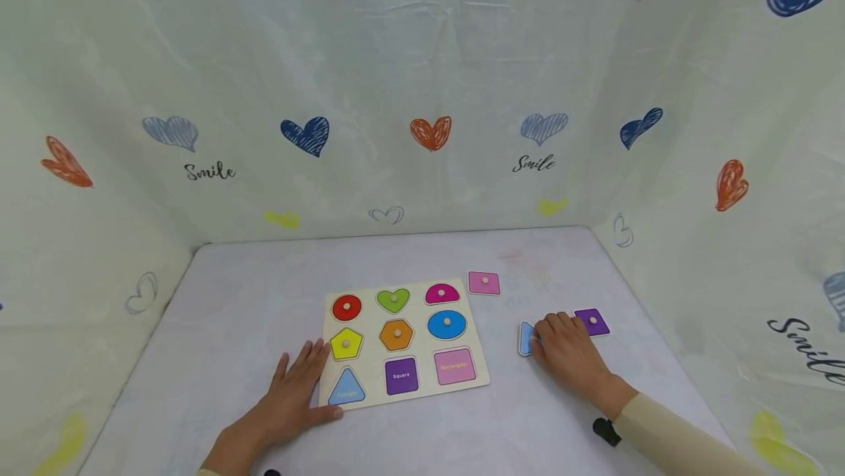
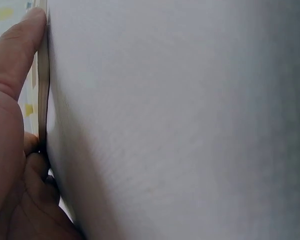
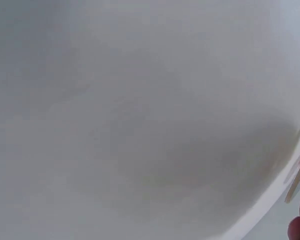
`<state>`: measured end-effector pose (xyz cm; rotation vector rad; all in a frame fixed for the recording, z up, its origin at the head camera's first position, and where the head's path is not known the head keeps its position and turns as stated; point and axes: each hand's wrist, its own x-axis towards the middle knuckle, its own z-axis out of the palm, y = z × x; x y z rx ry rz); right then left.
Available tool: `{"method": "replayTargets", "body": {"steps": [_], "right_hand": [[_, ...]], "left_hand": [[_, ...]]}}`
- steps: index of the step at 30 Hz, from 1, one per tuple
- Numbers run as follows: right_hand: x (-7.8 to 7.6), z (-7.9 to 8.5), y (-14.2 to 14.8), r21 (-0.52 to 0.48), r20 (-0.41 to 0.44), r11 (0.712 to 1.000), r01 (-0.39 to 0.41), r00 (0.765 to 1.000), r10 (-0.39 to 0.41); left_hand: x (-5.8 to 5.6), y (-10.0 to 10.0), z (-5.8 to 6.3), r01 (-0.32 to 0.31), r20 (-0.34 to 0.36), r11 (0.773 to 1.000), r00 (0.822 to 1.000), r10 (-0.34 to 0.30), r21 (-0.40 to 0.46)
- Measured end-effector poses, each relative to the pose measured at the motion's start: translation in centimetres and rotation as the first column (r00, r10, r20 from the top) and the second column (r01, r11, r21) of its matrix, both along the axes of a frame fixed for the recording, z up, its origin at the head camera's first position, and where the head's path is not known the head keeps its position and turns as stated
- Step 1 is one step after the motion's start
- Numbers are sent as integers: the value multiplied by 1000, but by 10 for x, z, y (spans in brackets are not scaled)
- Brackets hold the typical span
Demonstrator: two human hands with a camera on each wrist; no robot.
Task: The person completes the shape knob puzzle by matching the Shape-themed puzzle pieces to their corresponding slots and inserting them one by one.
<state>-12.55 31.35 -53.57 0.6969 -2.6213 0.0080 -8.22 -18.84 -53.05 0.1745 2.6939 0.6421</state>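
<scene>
A cream shape puzzle board (image 1: 370, 359) lies on the table, with coloured shapes in rows. My left hand (image 1: 290, 399) rests at its left side, fingers extended along the edge and thumb at the lower left corner. In the left wrist view the thumb (image 2: 15, 55) lies against the board's edge (image 2: 43, 80). At the right, my right hand (image 1: 571, 351) has its fingertips curled down at a blue triangle piece (image 1: 525, 339), partly covering it. The right wrist view catches fingertips (image 3: 299, 227) close to the knob side of a thin wooden piece (image 3: 296, 187).
A purple square piece (image 1: 593, 322) with a knob lies just beyond the right hand. Near the board's upper right corner sits a pink rectangle piece (image 1: 484, 283). Behind the white table (image 1: 264, 278) hangs a light curtain (image 1: 370, 190) printed with hearts.
</scene>
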Motion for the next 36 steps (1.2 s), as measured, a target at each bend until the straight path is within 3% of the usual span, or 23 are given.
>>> {"method": "replayTargets", "body": {"steps": [12,20,27,36], "right_hand": [[-11,10,-71,42,56,999,-31,998,28],[-15,18,-110,15,44,993,-120,992,120],[-17,20,-136,16,18,987,-158,987,157],[-13,17,-165,39,47,983,-178,983,176]], "left_hand": [[-2,3,-7,-2,-19,1000,1000,2,-25],[-2,4,-7,-4,-19,1000,1000,3,-24],[-1,3,-4,2,-20,999,1000,-3,-36],[1,1,-3,2,-29,1000,1000,-3,-20]]}}
